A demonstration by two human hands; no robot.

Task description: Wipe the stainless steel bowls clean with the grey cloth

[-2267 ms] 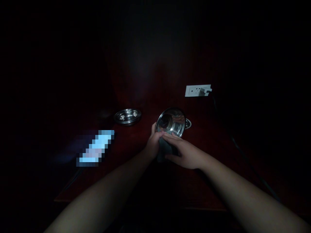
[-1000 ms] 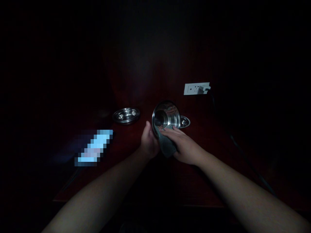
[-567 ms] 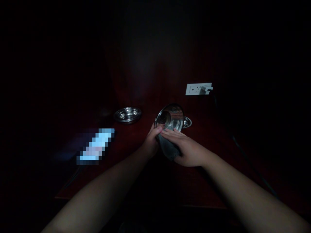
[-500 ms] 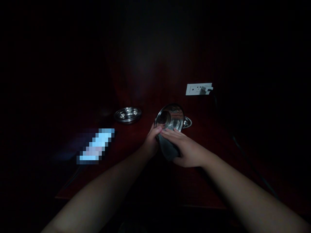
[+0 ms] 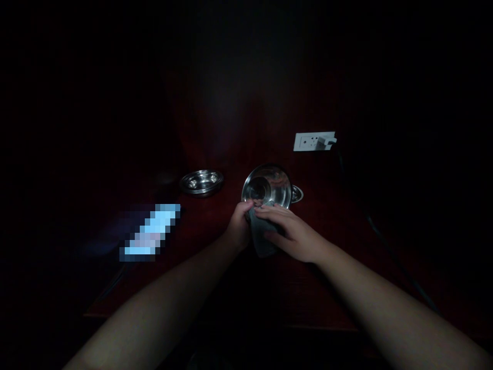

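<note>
In a very dark scene, a shiny steel bowl [image 5: 267, 186] is tipped up on its edge with its inside facing me, just above the red-brown table [image 5: 215, 226]. My left hand [image 5: 239, 226] grips the bowl's near left rim. My right hand [image 5: 290, 234] presses a grey cloth [image 5: 261, 237] against the bowl's lower edge, fingers laid over the cloth.
A second steel bowl [image 5: 201, 181] sits on the table to the left. A smaller steel dish [image 5: 296, 193] peeks out behind the held bowl. A white power strip [image 5: 311, 141] with a plug and dark cable lies at the back right. A blurred glowing rectangle [image 5: 150, 232] lies left.
The bowl has been turned and rocked slightly between my hands while the cloth shifted along its lower rim. The other things have stayed put.
</note>
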